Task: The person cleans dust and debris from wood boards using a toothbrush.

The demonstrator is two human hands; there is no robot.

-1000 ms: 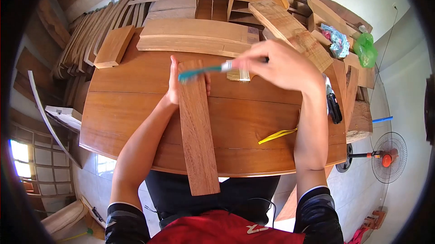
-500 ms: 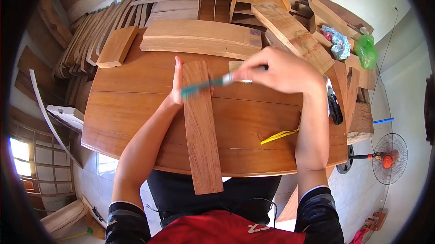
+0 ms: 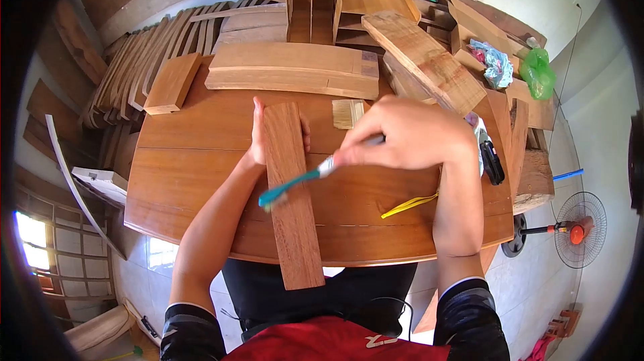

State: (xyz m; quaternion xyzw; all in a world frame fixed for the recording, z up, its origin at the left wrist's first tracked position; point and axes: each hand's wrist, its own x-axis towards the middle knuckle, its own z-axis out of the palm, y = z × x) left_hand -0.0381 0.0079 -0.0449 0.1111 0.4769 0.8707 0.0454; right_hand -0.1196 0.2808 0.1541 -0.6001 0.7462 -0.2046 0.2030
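A long reddish-brown board lies lengthwise toward my body, its near end reaching past the table's front edge. My left hand grips its far part from beneath, thumb along the left side and fingertips showing at the right. Pinched in my right hand is a toothbrush-like brush with a teal head end and a white section. Its head is over the board's left edge, around mid-length; whether the bristles touch the wood I cannot tell.
On the wooden table are a small block, a thick curved plank, a pale ribbed piece, a yellow strap and a black object. A slanted board leans at the back right.
My right hand and the brush have moved toward my body, so the brush head is lower along the board. My left hand still holds the board.
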